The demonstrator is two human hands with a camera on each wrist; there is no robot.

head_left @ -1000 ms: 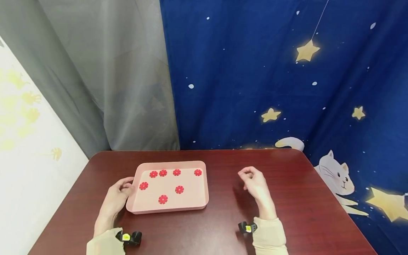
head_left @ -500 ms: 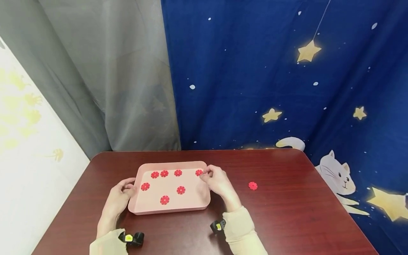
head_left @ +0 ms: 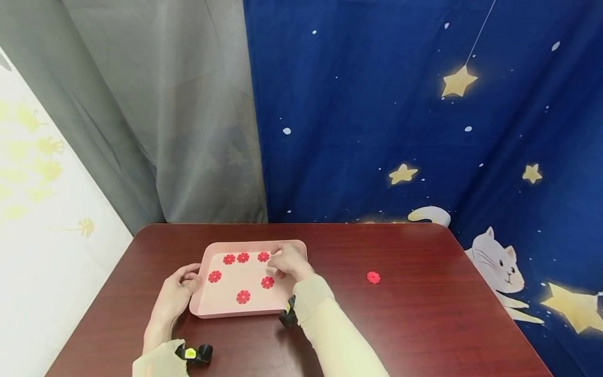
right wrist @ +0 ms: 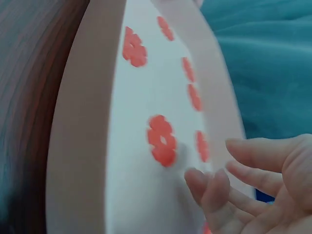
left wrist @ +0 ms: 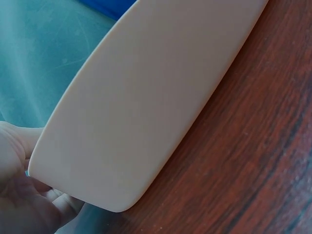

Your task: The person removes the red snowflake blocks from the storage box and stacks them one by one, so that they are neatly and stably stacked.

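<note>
A shallow pink tray [head_left: 235, 314] holds several red flower-shaped discs, among them a front one [head_left: 243, 297] and one right of it [head_left: 267, 283]. My left hand [head_left: 171, 296] grips the tray's left end; in the left wrist view its thumb and fingers lie on either side of the wall [left wrist: 146, 107]. Over the tray's right half is my right hand [head_left: 289, 262], nearest the back disc [head_left: 263, 256]. The right wrist view shows its fingers loosely bent with nothing between them, and a red disc partly hidden beneath them.
A single red disc [head_left: 373, 277] lies on the dark red wooden table [head_left: 424, 314], right of the tray. Behind the table hang a grey curtain [head_left: 207, 131] and a blue starry curtain [head_left: 339, 131].
My right hand has moved left from the table's right side to over the tray. A red disc now shows on the table where that hand was. The left hand keeps its grip.
</note>
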